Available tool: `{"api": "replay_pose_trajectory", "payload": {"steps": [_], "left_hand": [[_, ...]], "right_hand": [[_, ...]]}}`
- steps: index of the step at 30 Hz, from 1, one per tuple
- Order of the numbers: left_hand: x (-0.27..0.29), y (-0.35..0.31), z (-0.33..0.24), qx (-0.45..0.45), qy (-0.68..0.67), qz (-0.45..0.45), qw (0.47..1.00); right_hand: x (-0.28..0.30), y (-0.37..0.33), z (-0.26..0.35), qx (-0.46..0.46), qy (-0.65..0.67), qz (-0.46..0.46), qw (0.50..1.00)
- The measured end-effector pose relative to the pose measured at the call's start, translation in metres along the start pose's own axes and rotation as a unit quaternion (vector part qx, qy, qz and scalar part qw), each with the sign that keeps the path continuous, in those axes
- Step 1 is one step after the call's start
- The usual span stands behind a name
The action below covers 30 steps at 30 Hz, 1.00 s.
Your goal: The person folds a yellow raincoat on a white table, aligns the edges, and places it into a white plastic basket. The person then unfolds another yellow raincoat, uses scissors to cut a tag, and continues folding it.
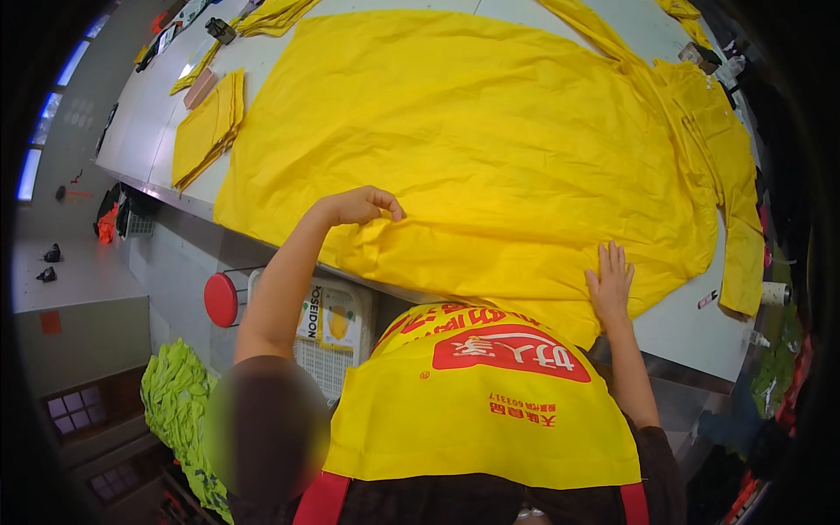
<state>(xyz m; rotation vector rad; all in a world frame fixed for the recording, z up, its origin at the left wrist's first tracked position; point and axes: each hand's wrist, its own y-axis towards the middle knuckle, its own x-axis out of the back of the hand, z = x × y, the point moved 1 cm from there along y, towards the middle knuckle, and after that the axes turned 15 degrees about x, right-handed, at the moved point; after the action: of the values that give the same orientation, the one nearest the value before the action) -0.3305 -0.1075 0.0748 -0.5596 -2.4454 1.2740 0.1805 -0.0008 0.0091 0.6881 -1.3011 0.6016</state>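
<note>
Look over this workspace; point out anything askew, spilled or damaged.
The lime-green fabric lies in a crumpled heap at lower left, unlike the flat yellow stack on the table. The big yellow cloth is creased. No spill or damage shows.

We have the widest open way above the large, creased sheet of thin yellow fabric (455, 131), where low folds rise between the left hand (359, 207) and the right hand (611, 284). To our left, a flat stack of folded yellow fabric (210, 127) and a pale pink oblong block (200, 88) narrow the passage, though bare top of the white, smooth table (678, 339) shows beyond them. To our right, a long yellow fabric sleeve (742, 254) bounds a bare wedge of tabletop holding a small pen-like object (707, 300). Below the near edge, a red round-seated stool (225, 300) and a white plastic basket (319, 372) block our left.
</note>
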Motion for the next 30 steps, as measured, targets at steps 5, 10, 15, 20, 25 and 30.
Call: {"api": "replay_pose_trajectory", "payload": {"steps": [5,10,15,20,25,30], "left_hand": [[-0.021,-0.038,0.007,0.002,-0.005,0.022,1.0],[-0.048,-0.08,-0.005,-0.124,0.142,-0.119,0.975],[-0.021,-0.092,0.017,-0.274,0.071,-0.468,0.837],[0.005,-0.076,0.09,-0.282,-0.366,-0.605,0.648],[-0.052,-0.057,0.052,-0.134,-0.327,-0.493,0.795],[-0.084,-0.052,0.014,-0.213,-0.199,-0.609,0.737]], "right_hand": [[-0.003,-0.003,0.002,-0.015,-0.005,0.031,0.999],[-0.002,0.001,0.004,-0.023,-0.005,0.035,0.999],[-0.005,0.001,0.0,-0.018,-0.009,0.024,0.999],[-0.011,0.001,0.0,-0.008,-0.026,0.011,1.0],[-0.012,0.003,0.0,-0.007,-0.033,0.009,0.999],[-0.013,0.007,-0.002,0.005,-0.029,0.002,1.0]]}}
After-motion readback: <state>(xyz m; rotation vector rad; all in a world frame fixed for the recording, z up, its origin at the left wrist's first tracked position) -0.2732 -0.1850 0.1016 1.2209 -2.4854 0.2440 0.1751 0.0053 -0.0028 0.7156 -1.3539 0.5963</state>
